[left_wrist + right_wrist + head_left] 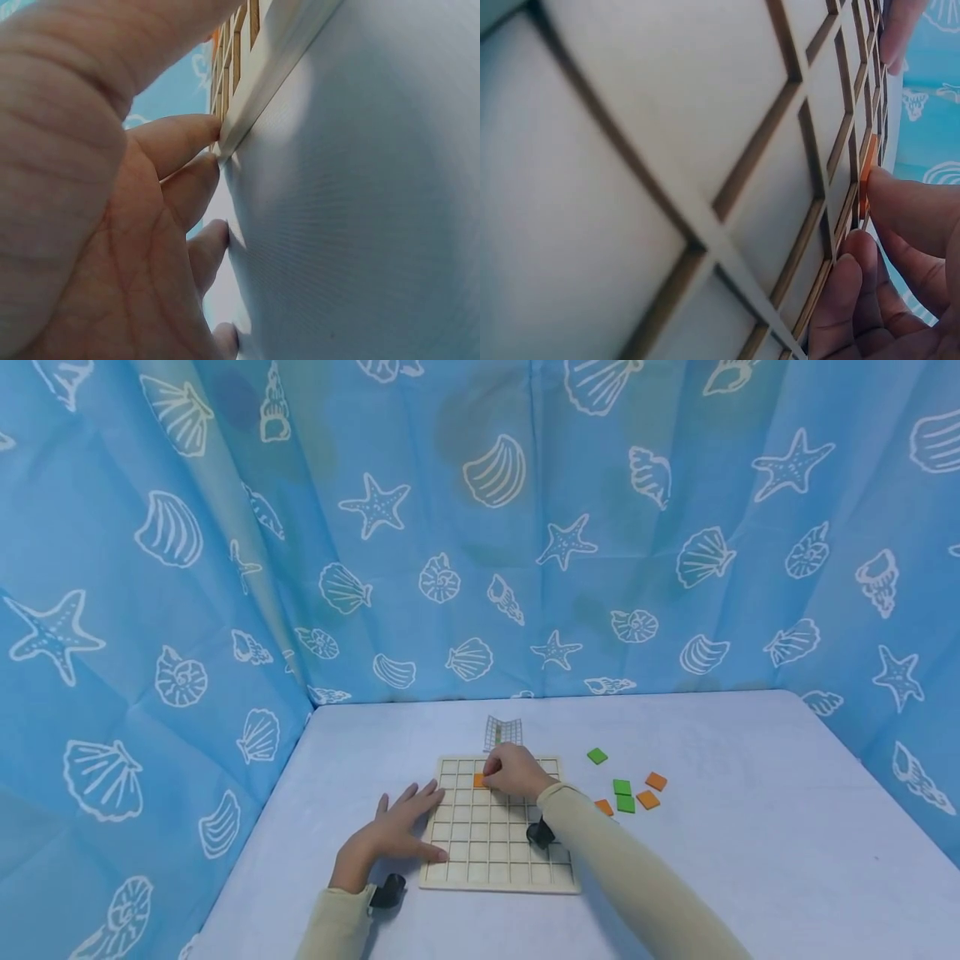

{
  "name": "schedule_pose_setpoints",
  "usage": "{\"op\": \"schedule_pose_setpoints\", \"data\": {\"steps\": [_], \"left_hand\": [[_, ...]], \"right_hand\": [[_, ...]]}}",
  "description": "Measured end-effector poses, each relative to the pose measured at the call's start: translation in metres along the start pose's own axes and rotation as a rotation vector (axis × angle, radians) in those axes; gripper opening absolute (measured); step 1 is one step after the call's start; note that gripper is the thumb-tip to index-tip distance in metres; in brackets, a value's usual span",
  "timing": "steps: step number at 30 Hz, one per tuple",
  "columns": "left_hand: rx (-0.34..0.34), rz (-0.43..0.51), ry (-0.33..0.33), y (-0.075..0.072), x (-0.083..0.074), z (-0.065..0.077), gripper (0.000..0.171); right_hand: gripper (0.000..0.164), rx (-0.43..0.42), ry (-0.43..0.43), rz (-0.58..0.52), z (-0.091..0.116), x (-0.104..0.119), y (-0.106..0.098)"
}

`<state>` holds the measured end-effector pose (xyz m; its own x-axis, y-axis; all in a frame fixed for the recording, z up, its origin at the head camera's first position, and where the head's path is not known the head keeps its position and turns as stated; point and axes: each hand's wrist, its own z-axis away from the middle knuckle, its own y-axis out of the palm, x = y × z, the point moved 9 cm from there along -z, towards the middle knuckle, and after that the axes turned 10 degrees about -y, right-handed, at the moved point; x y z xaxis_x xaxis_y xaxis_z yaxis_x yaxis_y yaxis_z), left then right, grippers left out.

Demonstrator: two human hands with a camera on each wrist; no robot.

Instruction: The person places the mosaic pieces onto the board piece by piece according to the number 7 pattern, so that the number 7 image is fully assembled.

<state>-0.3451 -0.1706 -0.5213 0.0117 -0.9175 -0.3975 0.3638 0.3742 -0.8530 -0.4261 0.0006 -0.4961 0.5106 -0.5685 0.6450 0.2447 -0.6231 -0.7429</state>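
A light wooden grid board lies on the table. My left hand rests spread at its left edge, thumb on the board's lower left. In the left wrist view, the fingertips touch the board's rim. Over the upper part of the board, my right hand pinches an orange square tile at a cell in the upper rows. The right wrist view shows that orange tile at the grid, against the fingertips; part of it is hidden behind them.
Several loose tiles lie right of the board, among them a green tile and an orange tile. Behind the board stands a small folded grid card. A blue shell-print curtain closes off the table's back and sides.
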Motion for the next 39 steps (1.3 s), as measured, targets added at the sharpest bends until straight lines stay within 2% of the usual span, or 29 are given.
{"op": "schedule_pose_setpoints", "data": {"steps": [4, 9, 12, 19, 24, 31, 39], "left_hand": [[-0.003, 0.009, 0.005, -0.002, -0.001, 0.0, 0.106], [0.005, 0.014, 0.009, 0.0, 0.0, 0.0, 0.104], [0.005, 0.014, 0.01, 0.001, 0.001, 0.0, 0.105], [-0.008, 0.017, 0.023, 0.0, 0.0, 0.001, 0.107], [-0.015, 0.018, 0.03, -0.001, 0.001, 0.0, 0.107], [-0.01, 0.034, 0.033, -0.001, 0.0, 0.003, 0.106], [0.001, 0.04, 0.033, -0.003, -0.001, 0.003, 0.106]], "right_hand": [[0.006, 0.009, 0.014, -0.023, 0.0, -0.001, -0.001], [0.008, 0.029, 0.019, -0.111, 0.005, 0.003, -0.007], [0.014, 0.051, 0.005, -0.156, 0.01, 0.007, -0.015], [0.021, 0.061, -0.01, -0.181, 0.024, 0.005, -0.044], [0.025, 0.036, 0.002, -0.143, 0.031, -0.013, -0.066], [0.029, -0.026, 0.052, -0.112, 0.042, -0.055, -0.089], [0.029, -0.068, 0.19, -0.047, 0.065, -0.102, -0.113]]}}
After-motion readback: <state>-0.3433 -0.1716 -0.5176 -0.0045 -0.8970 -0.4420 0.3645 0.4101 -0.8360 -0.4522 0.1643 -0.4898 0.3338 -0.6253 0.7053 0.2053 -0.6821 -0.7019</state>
